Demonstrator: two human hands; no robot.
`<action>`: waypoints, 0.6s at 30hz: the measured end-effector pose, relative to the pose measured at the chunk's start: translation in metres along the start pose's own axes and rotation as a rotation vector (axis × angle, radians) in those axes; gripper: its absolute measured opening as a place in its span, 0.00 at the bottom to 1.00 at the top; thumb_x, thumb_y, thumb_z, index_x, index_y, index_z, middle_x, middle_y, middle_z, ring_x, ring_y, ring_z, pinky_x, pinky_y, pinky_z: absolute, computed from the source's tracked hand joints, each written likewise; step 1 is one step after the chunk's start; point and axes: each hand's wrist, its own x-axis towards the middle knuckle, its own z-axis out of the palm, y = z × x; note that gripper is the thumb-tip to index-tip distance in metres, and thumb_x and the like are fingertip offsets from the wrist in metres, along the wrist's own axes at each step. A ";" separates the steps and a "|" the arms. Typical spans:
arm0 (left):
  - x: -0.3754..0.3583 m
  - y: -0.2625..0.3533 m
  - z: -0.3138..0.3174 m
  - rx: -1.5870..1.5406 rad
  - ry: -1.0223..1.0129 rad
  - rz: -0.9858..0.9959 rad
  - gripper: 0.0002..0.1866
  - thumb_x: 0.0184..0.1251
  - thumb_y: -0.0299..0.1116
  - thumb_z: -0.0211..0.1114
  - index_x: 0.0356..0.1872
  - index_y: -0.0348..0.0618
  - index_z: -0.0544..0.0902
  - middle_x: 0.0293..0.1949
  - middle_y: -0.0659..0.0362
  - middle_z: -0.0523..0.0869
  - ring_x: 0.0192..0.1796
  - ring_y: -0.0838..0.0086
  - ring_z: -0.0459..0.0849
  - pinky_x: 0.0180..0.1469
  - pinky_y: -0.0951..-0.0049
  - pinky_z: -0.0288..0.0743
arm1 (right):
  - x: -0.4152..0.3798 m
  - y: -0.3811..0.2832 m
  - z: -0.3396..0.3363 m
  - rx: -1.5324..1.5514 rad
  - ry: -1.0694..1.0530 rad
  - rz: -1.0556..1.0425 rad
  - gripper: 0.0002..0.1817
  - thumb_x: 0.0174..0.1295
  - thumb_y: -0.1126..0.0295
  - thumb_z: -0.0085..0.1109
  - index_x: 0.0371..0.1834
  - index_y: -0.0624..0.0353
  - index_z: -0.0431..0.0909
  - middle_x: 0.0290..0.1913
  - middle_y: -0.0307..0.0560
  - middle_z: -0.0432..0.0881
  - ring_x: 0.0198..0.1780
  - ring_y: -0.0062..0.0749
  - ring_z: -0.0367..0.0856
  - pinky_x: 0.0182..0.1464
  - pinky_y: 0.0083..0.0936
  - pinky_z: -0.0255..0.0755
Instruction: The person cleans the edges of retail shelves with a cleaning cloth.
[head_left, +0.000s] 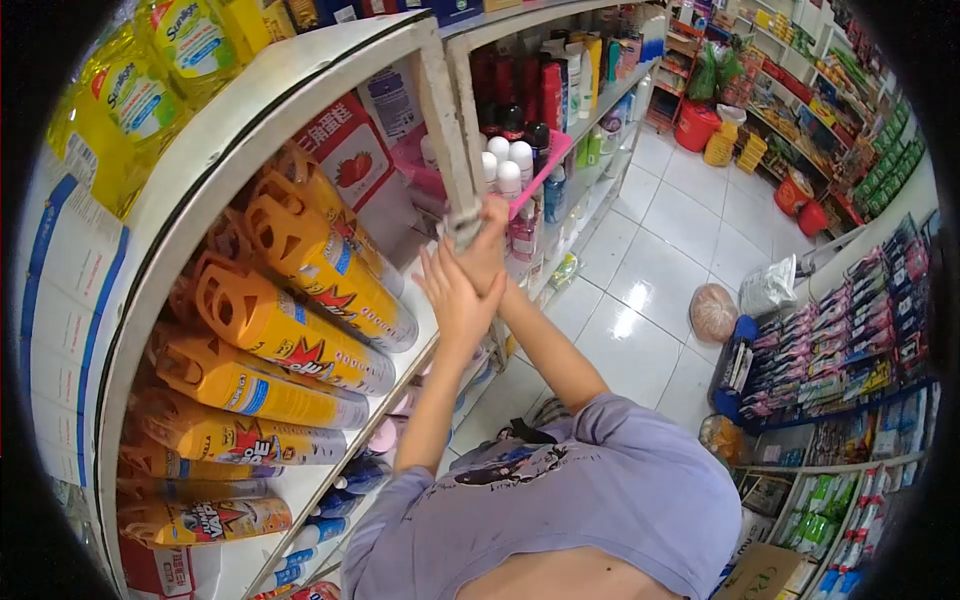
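My right hand [486,245] is at the lower end of the white shelf post, its fingers closed on a crumpled greyish cloth [461,226]. The cloth is pressed against the post [457,130]; part of it is hidden by my fingers. Across my right wrist and the heel of that hand lies my left hand [458,290], fingers stretched and apart, with nothing seen in it. Left of my hands, orange-yellow insect spray cans [300,335] stand in rows on a white shelf [335,450]. Just beyond my hands, white-capped roll-on bottles [509,178] stand in a pink basket [555,160].
Yellow dish soap pouches [140,95] sit atop the shelf unit at upper left. White floor tiles [640,270] run to the right. Hanging pink-and-blue packets [820,340] line the right side. A red bucket [697,125] stands at the back, beside stocked shelves [790,75].
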 end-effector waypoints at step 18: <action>-0.095 0.029 0.131 -1.263 -0.702 -1.145 0.35 0.54 0.38 0.55 0.59 0.48 0.45 0.57 0.55 0.55 0.56 0.66 0.59 0.49 0.64 0.62 | -0.080 0.066 -0.152 0.063 0.021 0.819 0.10 0.50 0.70 0.54 0.31 0.62 0.65 0.27 0.38 0.67 0.31 0.18 0.63 0.37 0.17 0.60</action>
